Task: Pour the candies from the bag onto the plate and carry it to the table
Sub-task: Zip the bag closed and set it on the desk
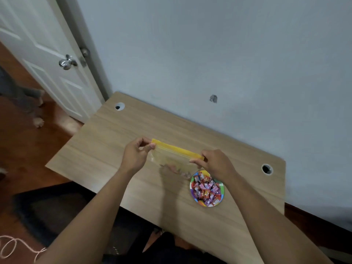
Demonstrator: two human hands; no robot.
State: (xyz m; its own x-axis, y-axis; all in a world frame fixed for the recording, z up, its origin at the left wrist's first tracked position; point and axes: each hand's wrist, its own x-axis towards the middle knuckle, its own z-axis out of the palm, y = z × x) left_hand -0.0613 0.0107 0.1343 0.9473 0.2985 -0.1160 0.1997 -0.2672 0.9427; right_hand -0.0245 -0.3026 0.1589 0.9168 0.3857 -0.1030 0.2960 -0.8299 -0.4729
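A clear plastic bag (172, 159) with a yellow zip strip hangs above the wooden desk (114, 149), stretched between my two hands. My left hand (136, 155) pinches the strip's left end and my right hand (215, 163) pinches its right end. The bag looks empty. Just below my right hand, a small colourful plate (222, 195) rests on the desk, heaped with several wrapped candies (206, 189) in pink, red and orange.
The desk stands against a pale blue wall and has a cable hole at the back left (120, 106) and one at the right (267, 169). A white door (47, 54) is at the left. Another person's feet (38, 121) stand on the wood floor.
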